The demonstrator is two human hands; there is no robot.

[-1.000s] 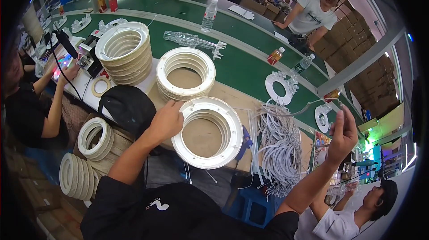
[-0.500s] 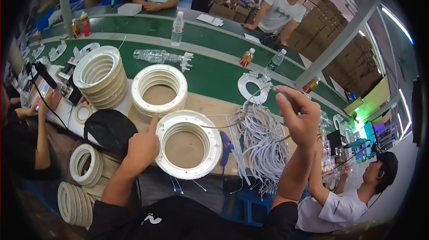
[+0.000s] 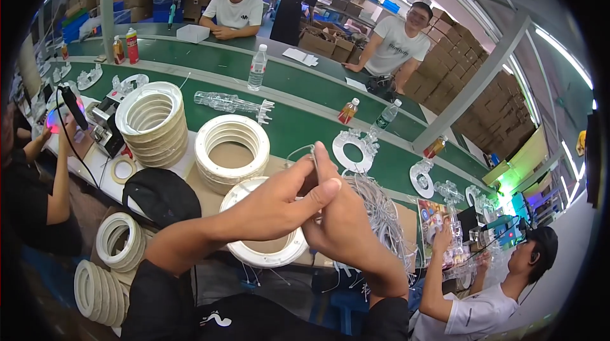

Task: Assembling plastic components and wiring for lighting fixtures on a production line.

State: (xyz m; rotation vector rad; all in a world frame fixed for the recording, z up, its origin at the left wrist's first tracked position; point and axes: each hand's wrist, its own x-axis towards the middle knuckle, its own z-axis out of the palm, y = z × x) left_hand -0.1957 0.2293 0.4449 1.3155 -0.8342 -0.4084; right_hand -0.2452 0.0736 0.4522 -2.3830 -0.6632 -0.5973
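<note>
My left hand (image 3: 273, 206) and my right hand (image 3: 348, 220) are pressed together in the middle, closed, with a thin grey cable (image 3: 297, 151) between them. The cable loops out near the fingertips; its held part is hidden by my fingers. Under my hands lies a white ribbed ring stack (image 3: 274, 259), partly covered, with thin wires coming out at its near edge. Just beyond it stands another white ribbed ring stack (image 3: 202, 162). A heap of grey cables (image 3: 379, 198) lies beside and behind my right hand.
A taller ring stack (image 3: 155, 141) and a black cap (image 3: 162, 196) stand to the left. On the green belt are a water bottle (image 3: 257, 69), clear plastic parts (image 3: 232, 104) and a white ring (image 3: 351, 152). Co-workers sit left, right and across.
My left hand has left the ring's rim and come up to the right. My right hand has moved left and down with the cable, and the two hands now meet.
</note>
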